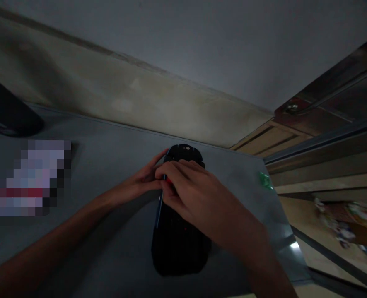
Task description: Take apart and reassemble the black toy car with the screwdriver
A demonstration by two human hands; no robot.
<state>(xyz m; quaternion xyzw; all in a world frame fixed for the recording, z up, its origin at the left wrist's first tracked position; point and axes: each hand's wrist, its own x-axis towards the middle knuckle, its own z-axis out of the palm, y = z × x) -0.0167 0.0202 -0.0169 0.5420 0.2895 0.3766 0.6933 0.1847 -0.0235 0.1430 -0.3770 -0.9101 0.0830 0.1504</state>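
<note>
A long black object [180, 248] with a blue edge strip lies on the grey table [109, 153], its narrower end toward the wall. My left hand [150, 176] touches its upper left edge, thumb and fingers apart around that side. Across its upper middle lies my right hand [192, 192], with fingers bent and pressed together near the left edge. A small bit of red shows beneath those fingers. What they grip, if anything, is mostly hidden.
At the left are a dark cylindrical object [12, 111] and a blurred-out pale item [37, 178]. A green crumpled piece [266, 181] lies near the table's right edge. A wall runs behind the table; a wooden door [270, 136] stands at the right.
</note>
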